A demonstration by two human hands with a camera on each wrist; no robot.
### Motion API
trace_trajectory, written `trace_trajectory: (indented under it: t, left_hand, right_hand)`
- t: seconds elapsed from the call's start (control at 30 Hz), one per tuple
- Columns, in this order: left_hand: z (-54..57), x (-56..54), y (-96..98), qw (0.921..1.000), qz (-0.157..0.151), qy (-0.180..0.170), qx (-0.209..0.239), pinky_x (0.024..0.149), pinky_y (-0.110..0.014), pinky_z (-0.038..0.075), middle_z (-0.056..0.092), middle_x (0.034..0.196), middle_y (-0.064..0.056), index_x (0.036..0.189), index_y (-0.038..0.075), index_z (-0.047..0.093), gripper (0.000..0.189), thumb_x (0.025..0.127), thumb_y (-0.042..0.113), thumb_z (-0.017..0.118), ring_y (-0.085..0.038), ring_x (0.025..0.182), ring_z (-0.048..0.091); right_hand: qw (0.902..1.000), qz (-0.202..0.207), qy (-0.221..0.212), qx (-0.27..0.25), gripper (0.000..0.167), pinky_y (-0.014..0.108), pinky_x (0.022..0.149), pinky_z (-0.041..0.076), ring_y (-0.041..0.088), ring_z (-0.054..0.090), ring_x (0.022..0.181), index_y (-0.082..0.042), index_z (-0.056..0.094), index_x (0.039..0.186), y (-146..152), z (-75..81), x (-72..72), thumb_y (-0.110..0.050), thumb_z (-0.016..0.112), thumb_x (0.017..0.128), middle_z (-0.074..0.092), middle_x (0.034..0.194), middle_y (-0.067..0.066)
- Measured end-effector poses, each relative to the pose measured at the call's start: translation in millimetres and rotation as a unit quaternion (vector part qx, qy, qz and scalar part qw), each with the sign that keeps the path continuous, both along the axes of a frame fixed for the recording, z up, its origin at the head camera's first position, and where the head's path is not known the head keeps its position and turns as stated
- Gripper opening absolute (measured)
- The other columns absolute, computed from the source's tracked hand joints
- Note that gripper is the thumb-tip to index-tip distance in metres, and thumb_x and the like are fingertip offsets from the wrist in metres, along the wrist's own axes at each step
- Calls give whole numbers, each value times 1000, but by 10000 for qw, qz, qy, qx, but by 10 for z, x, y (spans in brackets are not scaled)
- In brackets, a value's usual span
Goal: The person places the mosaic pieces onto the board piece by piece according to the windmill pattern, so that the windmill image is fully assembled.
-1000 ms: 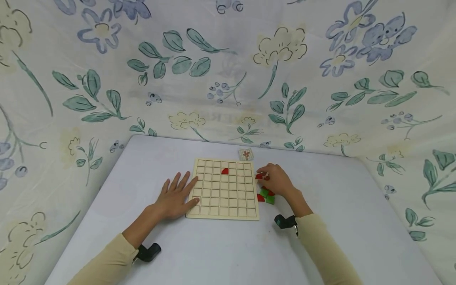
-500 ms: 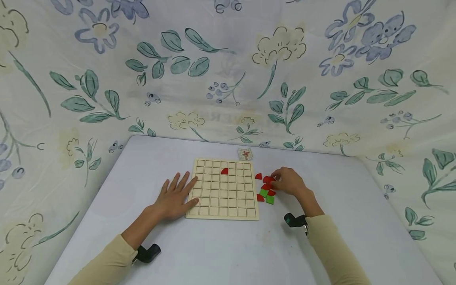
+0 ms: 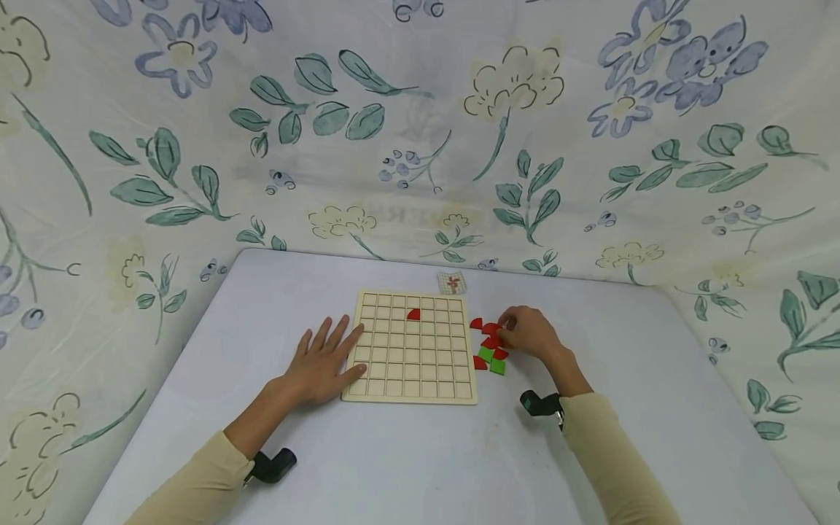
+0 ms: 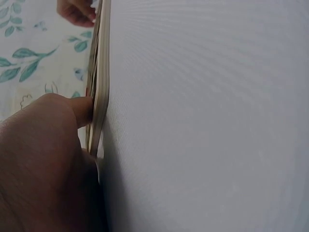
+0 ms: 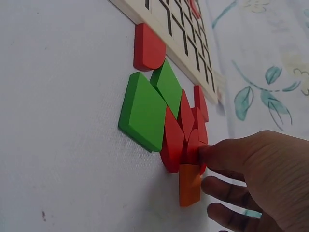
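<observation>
My left hand lies spread on the left edge of a wooden grid board, thumb and fingertips over the rim. In the left wrist view the thumb touches the board's edge. One red quarter-circle piece sits in a cell of an upper row. Right of the board, my right hand pinches a red quarter-circle piece among the loose pieces; its index fingertip is hidden in the right wrist view. An orange piece lies by these fingers. Two green tiles and several red pieces lie close by.
A small pattern card with a red figure on a grid lies behind the board's top right corner. The white table meets a floral cloth backdrop. A black wrist camera hangs at the right cuff.
The right hand has moved right from the red piece nearest the board, which now lies on the table, to the other red pieces. The left hand stays put.
</observation>
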State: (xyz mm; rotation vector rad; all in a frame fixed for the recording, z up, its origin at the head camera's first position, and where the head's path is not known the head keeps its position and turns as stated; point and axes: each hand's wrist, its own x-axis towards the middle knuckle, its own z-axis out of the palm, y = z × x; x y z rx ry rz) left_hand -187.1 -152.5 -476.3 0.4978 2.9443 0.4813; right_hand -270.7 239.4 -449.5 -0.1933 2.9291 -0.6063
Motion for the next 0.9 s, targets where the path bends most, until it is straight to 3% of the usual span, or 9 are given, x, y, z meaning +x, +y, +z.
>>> trace_trajectory:
  t: [0.3,0.57,0.9]
  left_hand:
    - [-9,-10,-5,10000,40,43,-36,111,-64,1,9,162,-18,158,12,22,75,99,51,48,-43,147,0]
    - [-17,-7,-11,10000,27,44,21,111,-65,1,10,162,-19,157,11,24,74,99,50,49,-44,146,1]
    - [-37,-5,-8,10000,1,77,13,111,-65,1,10,162,-19,157,11,23,75,99,50,48,-44,146,1]
  right_hand:
    - [9994,18,-104,-342,23,33,69,51,25,55,83,-5,70,108,-34,14,-10,-18,72,89,62,91,8]
    - [9965,-64,48,-827,17,31,66,51,23,57,80,-5,68,99,3,-34,4,-15,75,88,63,87,6]
    - [9871,24,312,-1568,22,30,70,53,25,59,86,-5,72,113,-22,-26,17,-14,71,93,67,96,7]
